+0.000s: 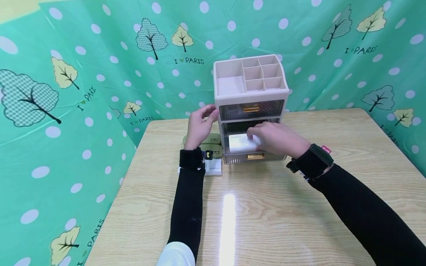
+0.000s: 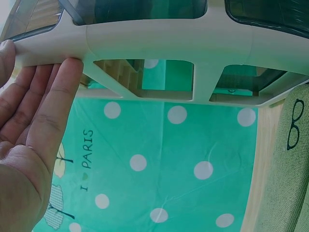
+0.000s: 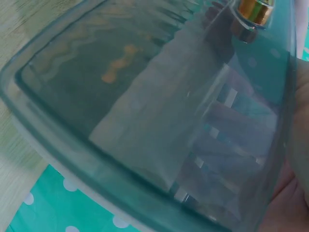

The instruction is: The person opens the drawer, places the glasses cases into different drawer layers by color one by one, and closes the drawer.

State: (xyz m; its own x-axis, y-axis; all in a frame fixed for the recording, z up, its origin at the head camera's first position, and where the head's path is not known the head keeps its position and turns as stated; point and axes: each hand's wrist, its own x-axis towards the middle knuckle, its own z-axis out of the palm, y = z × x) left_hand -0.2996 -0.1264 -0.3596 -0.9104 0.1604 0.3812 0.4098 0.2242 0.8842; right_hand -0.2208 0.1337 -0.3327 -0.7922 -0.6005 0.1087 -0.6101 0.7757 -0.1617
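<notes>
Gripping the white box (image 1: 239,144) — right hand (image 1: 277,138) at its right end.

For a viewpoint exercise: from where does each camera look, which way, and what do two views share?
Head: on the head, facing forward and down at the organizer; left hand, right hand and sleeves show.
Left wrist: worn there, facing the organizer's frame and green cloth; left hand shows.
Right wrist: worn there, close on a see-through drawer; right hand at the edge.
Head and left wrist share a glasses case.
</notes>
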